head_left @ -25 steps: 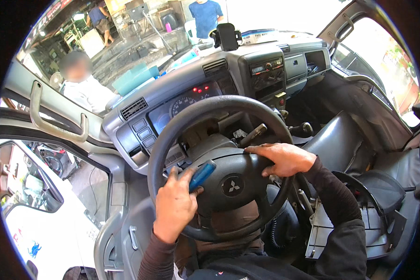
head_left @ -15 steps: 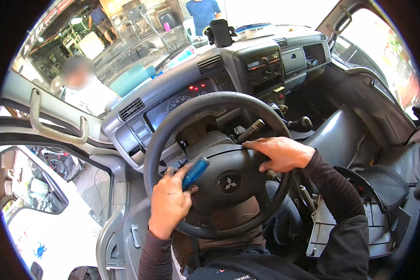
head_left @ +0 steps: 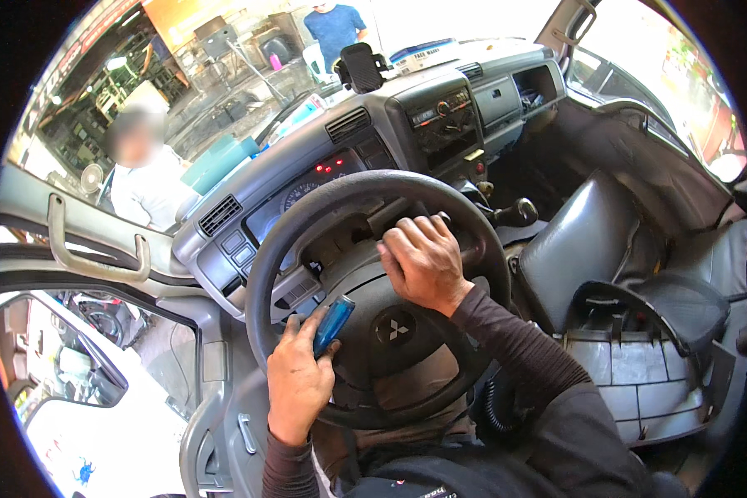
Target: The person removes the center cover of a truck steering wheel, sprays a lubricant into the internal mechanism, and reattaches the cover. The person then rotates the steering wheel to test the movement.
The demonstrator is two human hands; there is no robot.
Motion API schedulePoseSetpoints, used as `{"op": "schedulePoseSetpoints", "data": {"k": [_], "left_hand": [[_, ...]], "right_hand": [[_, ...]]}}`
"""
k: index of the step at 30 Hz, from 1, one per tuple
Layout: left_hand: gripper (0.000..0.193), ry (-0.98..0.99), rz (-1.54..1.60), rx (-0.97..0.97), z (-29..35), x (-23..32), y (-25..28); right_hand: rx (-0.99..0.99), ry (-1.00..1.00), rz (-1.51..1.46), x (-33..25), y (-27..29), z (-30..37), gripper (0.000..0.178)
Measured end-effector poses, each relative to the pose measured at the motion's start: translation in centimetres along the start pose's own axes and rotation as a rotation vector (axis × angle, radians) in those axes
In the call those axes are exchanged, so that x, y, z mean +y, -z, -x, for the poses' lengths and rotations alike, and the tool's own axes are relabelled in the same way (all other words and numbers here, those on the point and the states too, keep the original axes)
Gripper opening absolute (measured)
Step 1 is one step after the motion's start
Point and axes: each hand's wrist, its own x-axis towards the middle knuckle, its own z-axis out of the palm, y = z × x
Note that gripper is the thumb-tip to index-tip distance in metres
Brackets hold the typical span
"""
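My left hand (head_left: 300, 373) is closed around a screwdriver with a blue handle (head_left: 334, 325), its shaft hidden from view. That hand rests at the left side of the black steering wheel (head_left: 257, 286), beside the centre pad (head_left: 365, 324). My right hand (head_left: 425, 264) reaches through the wheel's upper right opening, above the pad. Its fingers are curled over the control stalk (head_left: 445, 217) on the steering column, with only the stalk's tip showing past the knuckles. Behind the wheel, part of the column around the stalk looks uncovered and dark.
A gear lever (head_left: 516, 213) stands right of the wheel, near the passenger seat (head_left: 577, 249). Loose dark and grey trim parts (head_left: 647, 373) lie beside me. A phone holder (head_left: 362, 68) sits on the dashboard. The left door (head_left: 216, 398) stands open. People are outside the windscreen.
My right hand has left the pad's right edge and moved up and left onto the stalk, its fingers now curled. The left hand still holds the screwdriver. The whole view has shifted slightly.
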Motion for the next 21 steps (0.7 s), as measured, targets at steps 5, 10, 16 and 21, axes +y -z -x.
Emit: {"op": "schedulePoseSetpoints", "data": {"k": [5,10,16,21], "left_hand": [[0.048,-0.102,-0.030,0.062,0.1,-0.2,0.1],[0.047,-0.119,0.084,0.024,-0.2,-0.7,1.1],[0.049,-0.108,-0.017,0.022,0.4,-0.8,0.2],[0.048,-0.118,0.012,0.049,0.8,-0.9,0.6]], "right_hand": [[-0.187,-0.082,-0.106,0.9,-0.4,0.8,0.023],[-0.246,-0.191,-0.215,1.2,-0.1,0.6,0.024],[-0.189,-0.123,0.026,0.5,-0.4,1.8,0.027],[-0.739,-0.234,-0.099,1.7,3.0,-0.6,0.042]]}}
